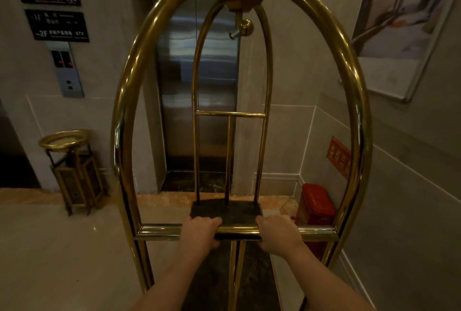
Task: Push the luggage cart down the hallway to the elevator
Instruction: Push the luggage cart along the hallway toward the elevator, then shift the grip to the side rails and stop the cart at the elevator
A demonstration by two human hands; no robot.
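Head view, nearest first: the left hand [199, 232] and right hand [279, 233] sit side by side on the handle bar [237, 230] of the luggage cart [124, 101], fingers curled shut around the brass tube. The empty cart stands squarely facing the closed elevator door [179, 81], its far end close to the threshold. To finish well, I'd keep both grips even, ease forward slowly, and steer clear of the ash bin [74, 173] on the left and the red box [316, 206] on the right.

Dim, warm light; glare streaks the elevator door [199, 66]; edges bow, perhaps slightly soft
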